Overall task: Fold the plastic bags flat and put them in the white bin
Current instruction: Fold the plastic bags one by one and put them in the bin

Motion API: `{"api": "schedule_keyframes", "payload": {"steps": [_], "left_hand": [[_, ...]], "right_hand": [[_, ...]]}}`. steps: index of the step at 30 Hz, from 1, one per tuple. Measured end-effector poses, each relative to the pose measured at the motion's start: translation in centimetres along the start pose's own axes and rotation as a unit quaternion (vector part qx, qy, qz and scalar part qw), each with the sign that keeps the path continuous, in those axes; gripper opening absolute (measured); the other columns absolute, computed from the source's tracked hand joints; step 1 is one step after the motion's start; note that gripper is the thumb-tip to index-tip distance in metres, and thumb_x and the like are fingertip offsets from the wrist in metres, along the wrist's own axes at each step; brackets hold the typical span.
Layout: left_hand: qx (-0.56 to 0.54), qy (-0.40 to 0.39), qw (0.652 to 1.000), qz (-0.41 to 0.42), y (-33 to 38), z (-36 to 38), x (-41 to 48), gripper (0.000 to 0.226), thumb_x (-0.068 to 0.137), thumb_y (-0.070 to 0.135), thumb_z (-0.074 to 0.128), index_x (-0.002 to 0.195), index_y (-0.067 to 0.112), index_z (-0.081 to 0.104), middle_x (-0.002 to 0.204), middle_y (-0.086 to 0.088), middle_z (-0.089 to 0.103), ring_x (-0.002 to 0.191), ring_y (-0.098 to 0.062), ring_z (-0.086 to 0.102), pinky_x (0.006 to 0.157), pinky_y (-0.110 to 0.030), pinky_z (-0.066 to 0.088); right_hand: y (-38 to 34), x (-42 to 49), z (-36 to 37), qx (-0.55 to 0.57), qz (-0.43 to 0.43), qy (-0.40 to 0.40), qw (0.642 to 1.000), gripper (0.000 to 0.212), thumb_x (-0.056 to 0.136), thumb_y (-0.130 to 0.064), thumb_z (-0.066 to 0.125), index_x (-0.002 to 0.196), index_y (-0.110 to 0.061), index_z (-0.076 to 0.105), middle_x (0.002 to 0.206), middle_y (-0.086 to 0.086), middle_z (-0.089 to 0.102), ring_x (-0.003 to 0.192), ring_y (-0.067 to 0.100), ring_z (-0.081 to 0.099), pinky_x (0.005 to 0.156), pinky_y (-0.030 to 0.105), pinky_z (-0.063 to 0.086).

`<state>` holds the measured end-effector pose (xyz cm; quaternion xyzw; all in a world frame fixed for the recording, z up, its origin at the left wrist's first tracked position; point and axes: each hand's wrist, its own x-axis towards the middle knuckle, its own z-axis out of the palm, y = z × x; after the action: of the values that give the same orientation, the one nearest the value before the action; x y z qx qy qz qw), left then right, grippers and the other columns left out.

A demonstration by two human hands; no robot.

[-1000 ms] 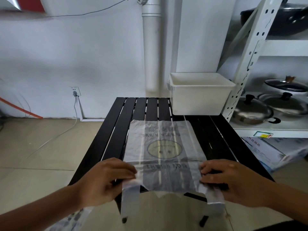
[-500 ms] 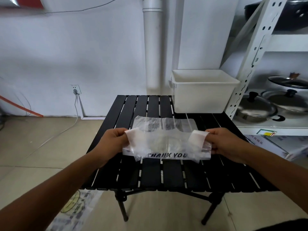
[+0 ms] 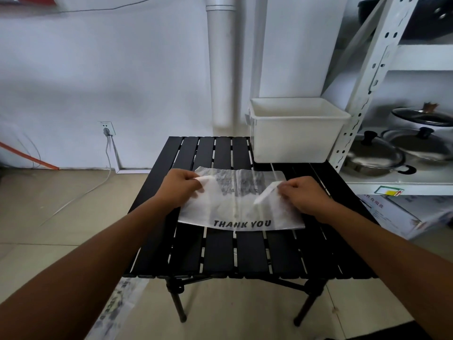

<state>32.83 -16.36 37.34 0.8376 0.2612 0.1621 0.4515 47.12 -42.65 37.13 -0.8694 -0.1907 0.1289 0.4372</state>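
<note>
Two forearms show, the left forearm (image 3: 98,253) from the near left corner and the right forearm (image 3: 380,246) from the near right, both bare along all the length in view. Each narrows evenly toward the wrist. The left hand (image 3: 180,190) and the right hand (image 3: 304,195) are bare too, their knuckles standing out as low ridges. A dark strip (image 3: 414,333) at the near right edge may be clothing; too little shows to tell.

Two hands, the left hand (image 3: 180,187) and right hand (image 3: 302,193), pinch the folded plastic bag (image 3: 241,212) on the black table (image 3: 220,251), near the white bin (image 3: 297,141).
</note>
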Motion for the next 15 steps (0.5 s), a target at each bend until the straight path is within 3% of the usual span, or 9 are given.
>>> {"api": "schedule_keyframes", "payload": {"steps": [3, 7, 9, 12, 13, 15], "left_hand": [[-0.046, 0.016, 0.995, -0.082, 0.2, 0.4, 0.5, 0.023, 0.087, 0.013, 0.068, 0.066, 0.004, 0.071, 0.052, 0.001, 0.065, 0.041, -0.011, 0.052, 0.045, -0.018, 0.043], [-0.054, 0.049, 0.985, -0.159, -0.3, 0.7, 1.4, 0.026, 0.079, 0.018, 0.079, 0.083, -0.007, 0.073, 0.067, -0.012, 0.06, 0.057, -0.023, 0.056, 0.061, -0.03, 0.048], [-0.046, 0.053, 0.983, -0.168, -0.4, 0.7, 1.8, 0.029, 0.079, 0.019, 0.081, 0.088, -0.007, 0.073, 0.069, -0.012, 0.06, 0.055, -0.022, 0.054, 0.058, -0.027, 0.046], [-0.019, 0.063, 0.988, -0.141, -0.4, 0.9, 2.0, 0.026, 0.08, 0.025, 0.081, 0.081, 0.0, 0.071, 0.06, -0.004, 0.055, 0.051, -0.016, 0.05, 0.053, -0.024, 0.042], [-0.033, 0.068, 0.989, -0.129, -0.5, 1.0, 2.1, 0.026, 0.079, 0.025, 0.083, 0.087, 0.004, 0.07, 0.068, -0.003, 0.058, 0.059, -0.016, 0.057, 0.059, -0.026, 0.049], [-0.091, 0.083, 0.985, -0.124, -0.9, 1.1, 2.1, 0.051, 0.076, 0.024, 0.085, 0.118, 0.006, 0.063, 0.101, -0.008, 0.066, 0.089, -0.022, 0.067, 0.086, -0.038, 0.056]], "right_hand": [[-0.3, 0.8, 0.1, 0.035, 0.088, 0.013, 0.995, 0.037, 0.097, -0.026, 0.058, 0.066, -0.006, 0.062, 0.057, 0.009, 0.055, 0.044, 0.018, 0.051, 0.044, 0.02, 0.039], [-0.4, 1.8, 0.8, -0.006, 0.133, 0.033, 0.991, 0.017, 0.085, -0.016, 0.065, 0.078, -0.002, 0.059, 0.072, 0.014, 0.056, 0.056, 0.025, 0.054, 0.049, 0.025, 0.042], [-0.4, 2.1, 1.0, -0.005, 0.142, 0.043, 0.989, 0.017, 0.082, -0.014, 0.067, 0.082, 0.003, 0.061, 0.078, 0.017, 0.059, 0.063, 0.03, 0.059, 0.048, 0.028, 0.045], [-0.1, 2.3, 1.1, 0.007, 0.147, 0.063, 0.987, 0.013, 0.082, -0.01, 0.065, 0.078, -0.001, 0.056, 0.077, 0.017, 0.055, 0.062, 0.03, 0.057, 0.048, 0.029, 0.046], [-0.1, 2.3, 1.2, 0.016, 0.148, 0.071, 0.986, 0.013, 0.082, -0.008, 0.064, 0.076, -0.003, 0.054, 0.076, 0.017, 0.054, 0.061, 0.029, 0.056, 0.047, 0.029, 0.045], [0.2, 2.2, 1.4, 0.02, 0.142, 0.085, 0.986, 0.015, 0.082, -0.006, 0.063, 0.072, -0.005, 0.051, 0.074, 0.016, 0.051, 0.059, 0.027, 0.053, 0.047, 0.027, 0.043]]}}
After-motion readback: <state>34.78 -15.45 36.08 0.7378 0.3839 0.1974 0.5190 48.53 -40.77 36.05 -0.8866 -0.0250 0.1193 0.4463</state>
